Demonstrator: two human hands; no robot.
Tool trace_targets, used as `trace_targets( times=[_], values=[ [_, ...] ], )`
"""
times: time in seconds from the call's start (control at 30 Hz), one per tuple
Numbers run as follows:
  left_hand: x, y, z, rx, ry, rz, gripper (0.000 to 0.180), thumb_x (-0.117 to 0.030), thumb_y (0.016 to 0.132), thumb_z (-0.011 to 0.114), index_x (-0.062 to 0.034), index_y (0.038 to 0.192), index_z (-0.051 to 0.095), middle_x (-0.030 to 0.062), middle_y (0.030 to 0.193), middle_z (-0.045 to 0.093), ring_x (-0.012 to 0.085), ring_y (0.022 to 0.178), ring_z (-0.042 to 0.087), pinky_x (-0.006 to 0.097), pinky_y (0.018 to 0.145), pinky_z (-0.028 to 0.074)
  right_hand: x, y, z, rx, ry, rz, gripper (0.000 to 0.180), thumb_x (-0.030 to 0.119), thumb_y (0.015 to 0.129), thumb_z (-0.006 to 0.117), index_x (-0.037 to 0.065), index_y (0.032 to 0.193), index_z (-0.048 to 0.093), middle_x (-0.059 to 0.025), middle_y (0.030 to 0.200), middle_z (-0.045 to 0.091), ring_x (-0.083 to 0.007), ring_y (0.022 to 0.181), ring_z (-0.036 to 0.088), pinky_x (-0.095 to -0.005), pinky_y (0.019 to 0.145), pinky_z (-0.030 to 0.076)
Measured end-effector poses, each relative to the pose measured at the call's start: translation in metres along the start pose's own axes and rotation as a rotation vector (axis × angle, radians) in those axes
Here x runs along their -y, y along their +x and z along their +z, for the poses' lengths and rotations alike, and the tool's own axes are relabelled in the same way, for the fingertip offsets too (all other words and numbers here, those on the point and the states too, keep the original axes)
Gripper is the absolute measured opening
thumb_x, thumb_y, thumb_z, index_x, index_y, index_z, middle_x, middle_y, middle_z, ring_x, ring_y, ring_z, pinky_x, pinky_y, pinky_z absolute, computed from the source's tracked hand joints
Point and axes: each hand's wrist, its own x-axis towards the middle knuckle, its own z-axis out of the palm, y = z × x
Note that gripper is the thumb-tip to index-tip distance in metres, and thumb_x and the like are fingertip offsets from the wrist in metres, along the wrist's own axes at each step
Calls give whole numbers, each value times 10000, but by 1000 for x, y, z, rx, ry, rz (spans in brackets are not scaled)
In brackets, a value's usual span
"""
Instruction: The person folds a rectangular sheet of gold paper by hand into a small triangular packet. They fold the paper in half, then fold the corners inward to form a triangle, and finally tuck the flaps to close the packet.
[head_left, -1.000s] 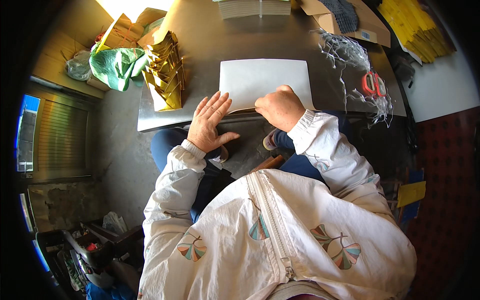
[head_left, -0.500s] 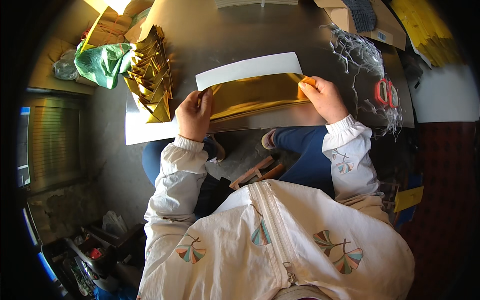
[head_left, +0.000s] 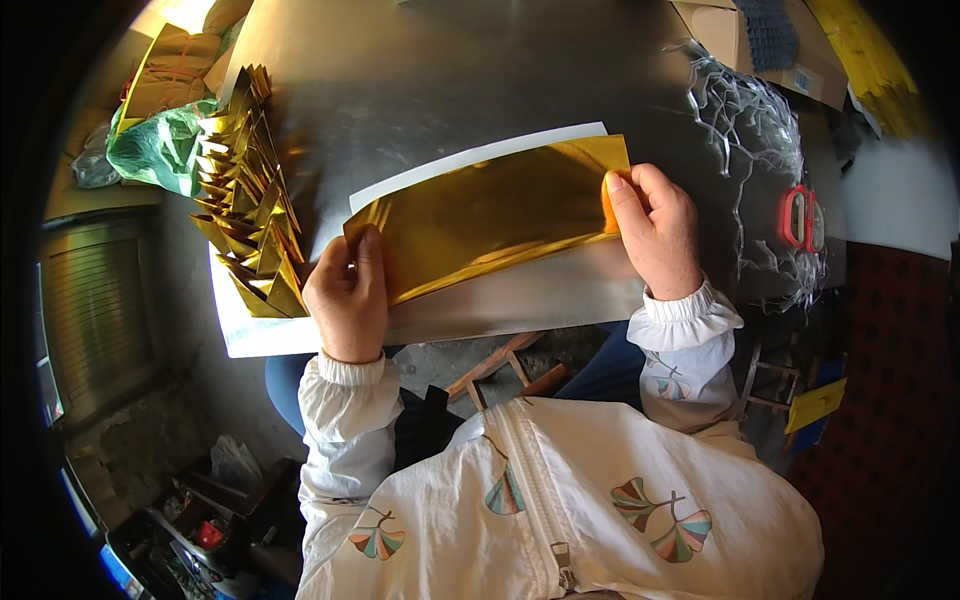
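A sheet of gold foil paper (head_left: 490,215) with a white back is folded over on the grey metal table (head_left: 470,80), its near half raised toward me. My left hand (head_left: 348,295) pinches its lower left corner. My right hand (head_left: 658,230) grips the right edge, thumb on top of the gold face. A white strip of the sheet's back shows along the far edge.
A stack of folded gold paper pieces (head_left: 245,190) stands at the table's left. A green plastic bag (head_left: 155,145) lies beyond it. Red-handled scissors (head_left: 800,215) and a tangle of clear string (head_left: 750,110) lie at the right. Cardboard boxes sit at the far right.
One second ago both hands pressed flat on the white sheet. Since then they have lifted the near edge and folded it over, exposing the gold face.
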Motion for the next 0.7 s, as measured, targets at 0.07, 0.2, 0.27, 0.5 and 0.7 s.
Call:
trace_targets(
  times=[0.07, 0.2, 0.27, 0.5, 0.7],
  values=[
    [-2, 1, 2, -12, 92, 55, 167, -67, 948, 620, 22, 810, 589, -8, 607, 557, 25, 514, 477, 209, 450, 356, 0, 2, 1, -8, -77, -4, 197, 108, 874, 648, 9, 720, 576, -140, 562, 570, -282, 498, 589, -350, 475, 433],
    [-7, 4, 1, -38, 234, 85, 209, -64, 940, 627, 18, 756, 572, -4, 568, 540, 33, 486, 471, 212, 436, 344, 1, 6, 7, -25, -259, -31, 213, 138, 881, 643, 40, 707, 567, -128, 550, 566, -308, 502, 581, -388, 516, 446],
    [-9, 7, 0, -32, 137, 28, 230, -76, 945, 623, 11, 739, 572, -7, 559, 547, 27, 468, 457, 207, 427, 325, 2, 7, 10, -41, -371, -56, 232, 165, 886, 643, 54, 701, 559, -124, 540, 559, -322, 502, 576, -407, 541, 453],
    [-18, 20, 1, -3, 232, -117, 229, -91, 932, 636, 13, 733, 594, -4, 509, 560, 32, 426, 475, 201, 409, 323, 5, 13, 16, -21, -465, 37, 285, 211, 894, 652, 67, 685, 523, -118, 511, 538, -321, 472, 559, -412, 507, 431],
    [-22, 24, 0, 5, 362, -146, 223, -135, 937, 655, 9, 772, 614, 0, 605, 600, 21, 489, 479, 198, 435, 340, 7, 18, 19, -22, -477, 62, 349, 225, 894, 665, 67, 648, 475, -118, 502, 525, -329, 452, 536, -409, 473, 408]
  ],
)
